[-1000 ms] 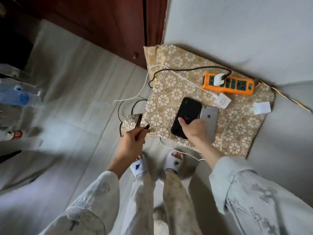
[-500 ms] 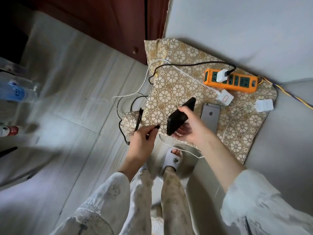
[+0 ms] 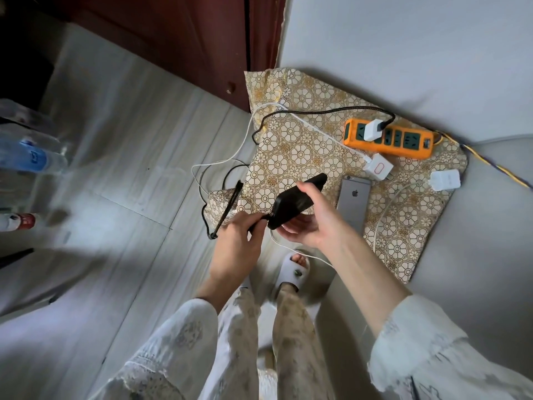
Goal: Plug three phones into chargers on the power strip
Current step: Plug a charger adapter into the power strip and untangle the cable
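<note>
My right hand (image 3: 313,223) grips a black phone (image 3: 297,202), lifted and tilted above the patterned cushion (image 3: 302,145). My left hand (image 3: 240,241) pinches the plug end of a black braided cable (image 3: 256,223) right at the phone's lower end. That cable runs back to a white charger (image 3: 373,129) plugged into the orange power strip (image 3: 389,138). A silver phone (image 3: 354,202) lies face down on the cushion. Two loose white chargers (image 3: 378,166) (image 3: 445,179) with white cables lie beside the strip.
The cushion sits on a grey bed or sofa surface (image 3: 403,53) beside a dark wooden cabinet (image 3: 178,39). Cables hang over the cushion edge toward the tiled floor (image 3: 115,157). Water bottles (image 3: 31,158) stand at the far left. My slippered feet (image 3: 294,272) are below.
My right hand picked the black phone up off the cushion and tilted it. My left hand brought the black cable's plug up to the phone's lower end.
</note>
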Demonstrator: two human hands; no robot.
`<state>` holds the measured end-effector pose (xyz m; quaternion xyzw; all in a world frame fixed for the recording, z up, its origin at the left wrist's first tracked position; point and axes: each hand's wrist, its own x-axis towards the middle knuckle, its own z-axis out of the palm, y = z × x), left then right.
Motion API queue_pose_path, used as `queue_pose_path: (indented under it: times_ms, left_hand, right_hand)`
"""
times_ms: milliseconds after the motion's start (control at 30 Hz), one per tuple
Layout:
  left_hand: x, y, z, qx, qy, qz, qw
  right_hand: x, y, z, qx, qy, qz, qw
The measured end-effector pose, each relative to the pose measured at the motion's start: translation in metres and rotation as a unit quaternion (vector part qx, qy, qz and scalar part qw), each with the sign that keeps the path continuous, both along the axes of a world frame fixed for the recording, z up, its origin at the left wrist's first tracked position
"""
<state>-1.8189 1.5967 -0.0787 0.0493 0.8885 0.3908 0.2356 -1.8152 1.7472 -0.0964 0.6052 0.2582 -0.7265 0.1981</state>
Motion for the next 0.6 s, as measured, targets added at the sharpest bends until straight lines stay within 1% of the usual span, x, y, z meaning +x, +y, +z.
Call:
queue_pose_path:
  times_ms: [133, 267, 333, 533, 600]
  left_hand:
    - [0.003, 0.002, 0.002, -0.046, 0.040, -0.011, 0.998]
    - [0.003, 0.005, 0.003, -0.096, 0.067, -0.039, 0.992]
    - [0.002, 0.006, 0.002, -0.110, 0.063, -0.047, 0.991]
    - [0.004, 0.010, -0.004, -0.113, 0.047, -0.030, 0.992]
    - [0.008, 0.008, -0.008, -0.102, 0.016, -0.028, 0.994]
  right_hand:
    - [-0.001, -0.003, 0.003, 0.019, 0.009, 0.000, 1.000]
    - [-0.002, -0.005, 0.004, 0.056, 0.015, 0.035, 0.998]
    - [-0.002, -0.005, 0.004, 0.076, 0.015, 0.056, 0.995]
    - [-0.006, -0.006, 0.006, 0.096, 0.012, 0.106, 0.990]
    - [-0.009, -0.006, 0.006, 0.116, 0.010, 0.140, 0.983]
